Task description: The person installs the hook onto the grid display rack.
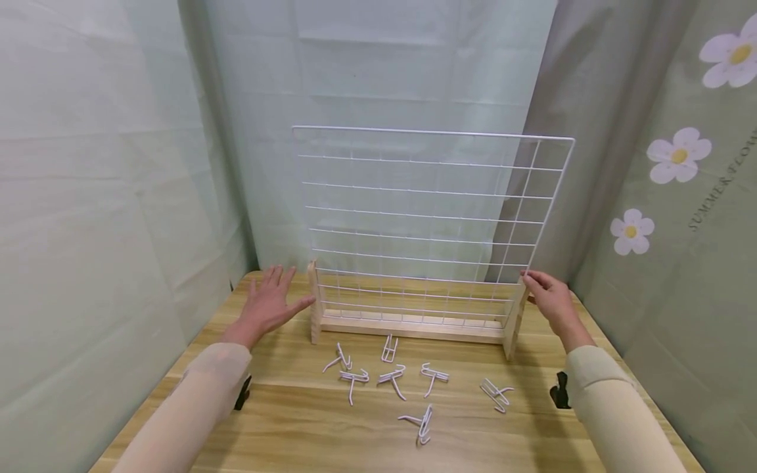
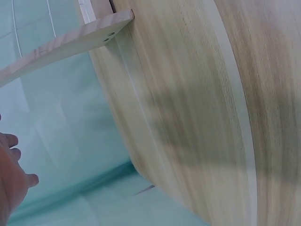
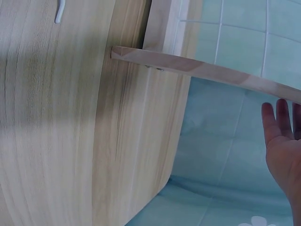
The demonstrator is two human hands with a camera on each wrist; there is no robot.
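Observation:
A white wire grid panel [image 1: 426, 192] stands upright in a wooden base [image 1: 414, 328] with a post at each end. My left hand [image 1: 269, 305] has its fingers spread, and the thumb reaches the left wooden post [image 1: 315, 302]. At the opposite end, my right hand [image 1: 550, 299] has its fingertips at the top of the right wooden post [image 1: 516, 318]. Straight fingers [image 3: 270, 125] show beside that post in the right wrist view; thumb and index finger are out of frame there. Several white wire hooks [image 1: 434, 377] lie in front of the base.
The wood-grain table [image 1: 296, 420] carries the stand near its back edge. Pale green curtains [image 1: 378, 59] surround it behind and at the sides, with white flowers [image 1: 679, 156] printed on the right one. One hook [image 1: 421, 424] lies nearest the front.

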